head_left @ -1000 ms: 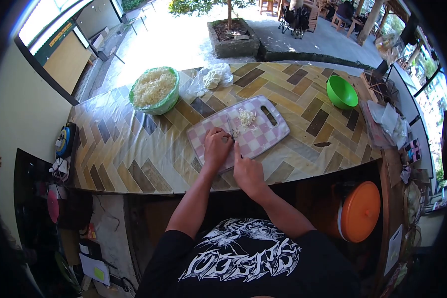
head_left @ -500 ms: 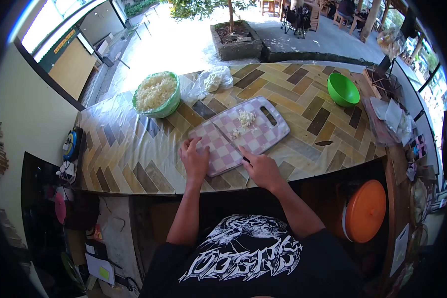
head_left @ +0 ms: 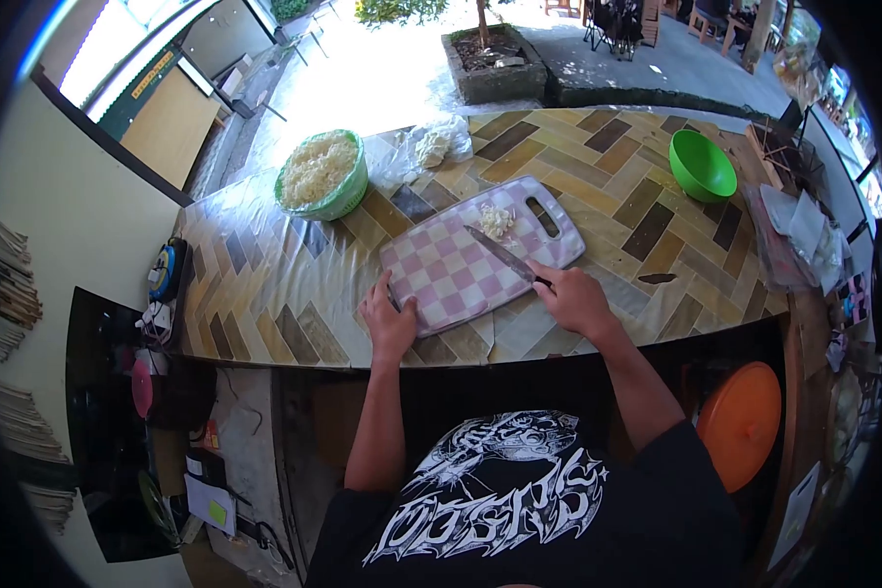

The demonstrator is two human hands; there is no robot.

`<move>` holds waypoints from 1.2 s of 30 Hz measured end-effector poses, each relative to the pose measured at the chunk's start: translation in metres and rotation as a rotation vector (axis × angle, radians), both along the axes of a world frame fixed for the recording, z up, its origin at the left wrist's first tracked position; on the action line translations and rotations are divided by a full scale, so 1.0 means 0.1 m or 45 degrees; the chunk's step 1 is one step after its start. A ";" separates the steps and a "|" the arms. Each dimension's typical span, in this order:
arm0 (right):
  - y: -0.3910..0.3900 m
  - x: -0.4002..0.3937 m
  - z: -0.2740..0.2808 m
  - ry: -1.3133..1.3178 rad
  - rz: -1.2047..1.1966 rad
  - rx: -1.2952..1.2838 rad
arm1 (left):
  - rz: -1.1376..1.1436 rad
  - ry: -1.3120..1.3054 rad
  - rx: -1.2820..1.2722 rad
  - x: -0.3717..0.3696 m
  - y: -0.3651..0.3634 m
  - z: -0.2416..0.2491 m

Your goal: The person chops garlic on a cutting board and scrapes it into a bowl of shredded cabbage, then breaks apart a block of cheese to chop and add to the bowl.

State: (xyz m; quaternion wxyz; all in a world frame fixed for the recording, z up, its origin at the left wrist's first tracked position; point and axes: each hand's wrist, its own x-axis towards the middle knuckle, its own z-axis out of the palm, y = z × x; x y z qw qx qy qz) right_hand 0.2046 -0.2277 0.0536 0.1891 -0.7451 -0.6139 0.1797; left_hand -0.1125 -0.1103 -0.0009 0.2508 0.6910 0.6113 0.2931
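Observation:
A pink-and-white checkered cutting board [head_left: 451,279] lies at an angle on the patterned table. Chopped white pieces [head_left: 497,223] form a small pile near its handle hole. My right hand [head_left: 570,296] is closed round the dark handle of a knife [head_left: 501,251], whose blade reaches over the board to the pile. At the board's lower left corner rests my left hand [head_left: 389,318], fingers apart at the edge and holding nothing. Behind the board stands a green basket [head_left: 346,199] lined with plastic, full of shredded whitish food [head_left: 318,169].
A crumpled plastic bag [head_left: 441,145] with pale contents sits at the table's far edge [head_left: 578,116]. To the right are a green bowl [head_left: 703,167] and plastic packets [head_left: 794,225]. An orange lid [head_left: 742,426] is below the table at right.
My right hand has moved the knife right, from across the board's middle to beside the pile. The small bits near the blade are now with the pile. The view has shifted slightly.

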 end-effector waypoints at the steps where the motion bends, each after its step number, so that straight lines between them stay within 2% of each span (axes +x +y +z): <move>1: 0.00 0.10 -0.03 0.017 0.061 0.074 | 0.019 -0.040 -0.003 0.01 0.00 -0.02; 3: 0.01 0.29 -0.06 0.048 0.195 0.213 | 0.076 -0.141 -0.032 0.04 -0.01 -0.05; 6: 0.10 0.56 -0.03 0.299 0.161 0.150 | 0.138 -0.351 -0.029 0.08 0.00 -0.13; 8: 0.19 0.77 -0.13 0.179 0.167 0.291 | 0.159 -0.467 0.019 0.10 0.00 -0.21; 9: 0.23 0.86 -0.22 0.123 0.168 0.360 | 0.185 -0.389 0.081 0.10 0.01 -0.30; 12: 0.34 1.05 -0.52 0.301 0.154 0.431 | 0.188 -0.680 0.037 0.17 0.00 -0.25; 15: 0.36 1.05 -0.52 0.615 0.161 0.323 | 0.278 -1.054 -0.164 0.23 -0.04 -0.05; 17: 0.34 1.04 -0.52 0.660 0.162 0.330 | 0.305 -1.296 -0.214 0.18 0.03 -0.09; 20: 0.32 1.02 -0.54 0.778 0.102 0.336 | 0.215 -1.768 -0.502 0.18 0.05 0.11; 21: 0.30 1.01 -0.55 0.822 0.069 0.334 | 0.072 -1.788 -0.607 0.19 0.07 0.14; 25: 0.23 0.98 -0.56 0.851 -0.015 0.388 | 0.054 -1.668 -0.904 0.35 -0.01 0.27; 29: 0.18 0.95 -0.53 0.862 -0.109 0.405 | -0.010 -1.629 -0.871 0.36 0.12 0.08; 32: 0.20 0.87 -0.30 0.811 -0.129 0.422 | -0.072 -1.642 -0.834 0.32 0.32 0.07; 36: 0.29 0.67 0.34 0.687 -0.103 0.438 | -0.140 -1.671 -0.793 0.13 0.53 0.39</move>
